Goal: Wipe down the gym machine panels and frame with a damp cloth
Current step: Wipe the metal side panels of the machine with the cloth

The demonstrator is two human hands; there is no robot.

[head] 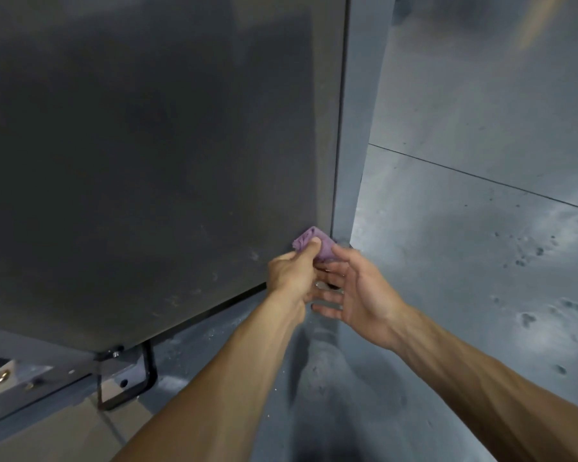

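A small bunched purple cloth sits against the lower right corner of the dark grey machine panel. My left hand grips the cloth, thumb on top. My right hand is beside it, fingers spread and straight, its thumb tip touching the cloth's right edge. A grey upright frame post runs along the panel's right side. Part of the cloth is hidden behind my fingers.
A grey base rail runs under the panel, dusted with white specks. A black bracket and bolted metal plate sit at the lower left. Grey speckled floor spreads to the right; tan tile lies below left.
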